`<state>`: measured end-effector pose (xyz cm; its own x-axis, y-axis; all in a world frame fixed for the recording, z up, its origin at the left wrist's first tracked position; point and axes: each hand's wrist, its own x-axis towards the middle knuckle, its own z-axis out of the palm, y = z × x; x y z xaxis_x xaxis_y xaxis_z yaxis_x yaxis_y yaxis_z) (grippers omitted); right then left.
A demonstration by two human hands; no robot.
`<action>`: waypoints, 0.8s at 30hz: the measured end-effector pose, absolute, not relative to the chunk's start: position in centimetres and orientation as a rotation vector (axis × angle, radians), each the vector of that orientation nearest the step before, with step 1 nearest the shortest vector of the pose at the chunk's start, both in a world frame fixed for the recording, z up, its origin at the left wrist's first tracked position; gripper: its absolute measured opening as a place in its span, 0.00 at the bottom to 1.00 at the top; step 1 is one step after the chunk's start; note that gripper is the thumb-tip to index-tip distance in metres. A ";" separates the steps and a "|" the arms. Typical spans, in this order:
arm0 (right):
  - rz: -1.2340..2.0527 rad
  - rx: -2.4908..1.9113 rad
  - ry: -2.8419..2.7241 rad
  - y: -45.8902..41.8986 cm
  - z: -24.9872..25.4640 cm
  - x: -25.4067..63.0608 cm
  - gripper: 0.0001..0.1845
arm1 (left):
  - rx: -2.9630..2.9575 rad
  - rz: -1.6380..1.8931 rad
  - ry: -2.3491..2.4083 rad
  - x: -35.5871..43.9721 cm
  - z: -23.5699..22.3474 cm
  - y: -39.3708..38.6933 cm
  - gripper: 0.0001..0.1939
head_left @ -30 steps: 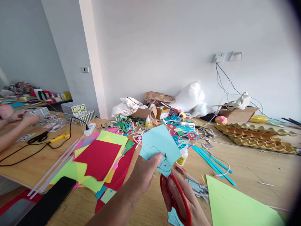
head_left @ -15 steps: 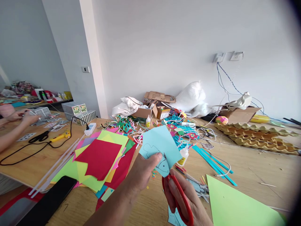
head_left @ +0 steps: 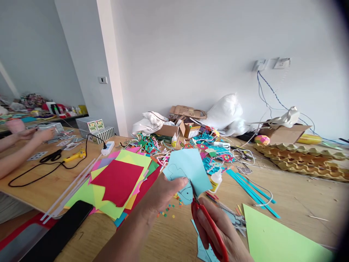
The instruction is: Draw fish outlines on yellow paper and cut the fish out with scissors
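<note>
My left hand [head_left: 170,189] pinches a light blue sheet of paper [head_left: 188,162], thumb on top, fingers hidden beneath. A fish-like outline with an eye dot is drawn on the paper near my thumb. Red-handled scissors [head_left: 209,227] are in my right hand [head_left: 222,227], fingers through the loops. Their blades lie at a cut in the paper, beside the drawn line. Below my right hand, more light blue paper pieces [head_left: 203,247] with drawing rest on the wooden table [head_left: 152,240].
Coloured paper sheets [head_left: 117,180] lie stacked at left beside a black phone-like slab [head_left: 60,233]. A glue bottle [head_left: 216,180], pliers [head_left: 237,222] and a green sheet [head_left: 272,233] are at right. Egg trays [head_left: 302,160] sit farther back. Another person's hands [head_left: 40,134] work at far left.
The scissor blades now show more along the cut in the blue paper, and the paper beside them has parted slightly. The whole view has shifted a little, with things appearing farther right.
</note>
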<state>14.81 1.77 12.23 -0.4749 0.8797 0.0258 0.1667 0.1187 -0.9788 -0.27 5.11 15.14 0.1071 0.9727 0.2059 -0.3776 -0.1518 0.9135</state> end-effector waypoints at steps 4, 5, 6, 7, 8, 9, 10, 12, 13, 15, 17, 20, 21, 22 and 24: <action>1.396 -1.004 -1.762 1.9 12.1 14.8 0.25 | 1.107 1.364 0.735 -0.3 15.3 5.2 0.10; 1.402 -1.002 -1.753 1.9 12.0 14.8 0.25 | 1.108 1.364 0.732 -0.3 15.3 5.2 0.11; 1.408 -1.003 -1.744 1.9 12.0 14.8 0.25 | 1.115 1.367 0.728 -0.4 15.2 5.2 0.10; 1.417 -1.006 -1.737 1.9 12.0 14.8 0.25 | 1.128 1.370 0.723 -0.5 15.2 5.3 0.10; 1.423 -1.011 -1.733 1.8 12.0 14.8 0.25 | 1.142 1.371 0.719 -0.5 15.1 5.3 0.09; 1.429 -1.015 -1.733 1.8 12.0 14.8 0.25 | 1.158 1.369 0.714 -0.6 15.1 5.3 0.08; 1.433 -1.018 -1.736 1.8 12.0 14.8 0.25 | 1.173 1.368 0.708 -0.7 15.0 5.3 0.07; 1.435 -1.027 -1.738 1.8 12.0 14.9 0.25 | 1.192 1.356 0.699 -0.9 15.0 5.3 0.07; 1.435 -1.030 -1.740 1.8 12.0 14.9 0.25 | 1.198 1.350 0.699 -0.9 15.0 5.3 0.07; 1.435 -1.037 -1.748 1.8 12.0 15.0 0.25 | 1.206 1.340 0.707 -1.0 14.9 5.4 0.07; 1.428 -1.043 -1.770 1.9 12.0 15.0 0.26 | 1.202 1.337 0.711 -1.1 14.9 5.5 0.08; 1.405 -1.060 -1.802 2.0 11.9 15.1 0.26 | 1.178 1.327 0.720 -1.3 14.8 5.6 0.09; 1.395 -1.066 -1.810 2.0 11.8 15.1 0.26 | 1.165 1.321 0.720 -1.4 14.8 5.6 0.09; 1.379 -1.070 -1.818 2.1 11.7 15.0 0.26 | 1.154 1.311 0.718 -1.5 14.8 5.6 0.10; 1.336 -1.072 -1.849 2.2 11.6 15.1 0.25 | 1.138 1.294 0.700 -1.7 14.8 5.7 0.11</action>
